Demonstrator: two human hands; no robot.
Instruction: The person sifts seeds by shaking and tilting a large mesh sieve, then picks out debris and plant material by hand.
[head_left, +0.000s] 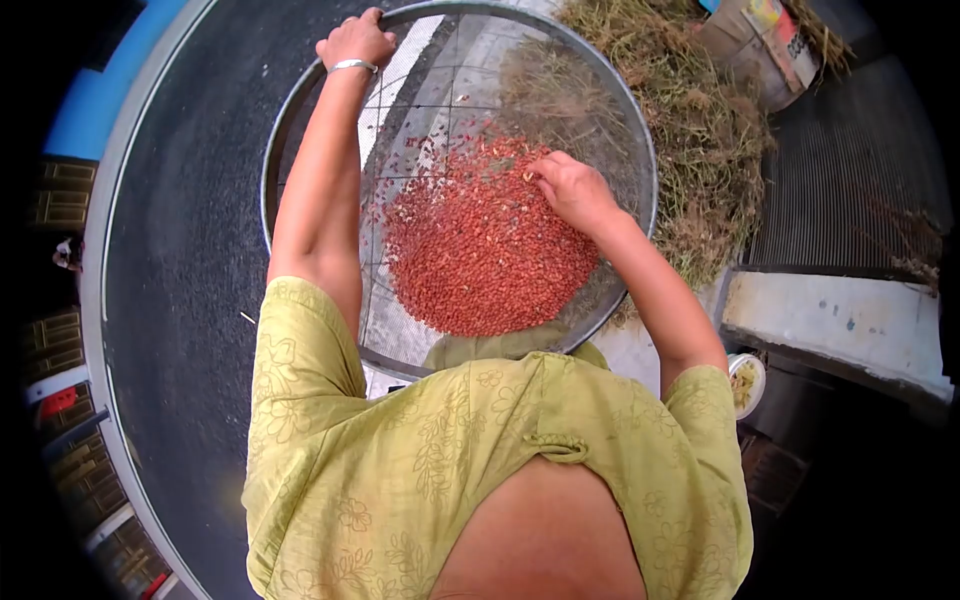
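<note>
The red beans [485, 240] lie heaped in the round mesh sieve [640, 150], right under your right hand [570, 188], whose fingers pinch into the pile near a bit of chaff. Your left hand [355, 42] is clamped on the far rim. You look to be mid-sort; lifting debris out calls for a fine pinch. What the fingertips hold, I cannot tell. Beyond the right hand, dry stalks [700, 130] blur behind the mesh.
</note>
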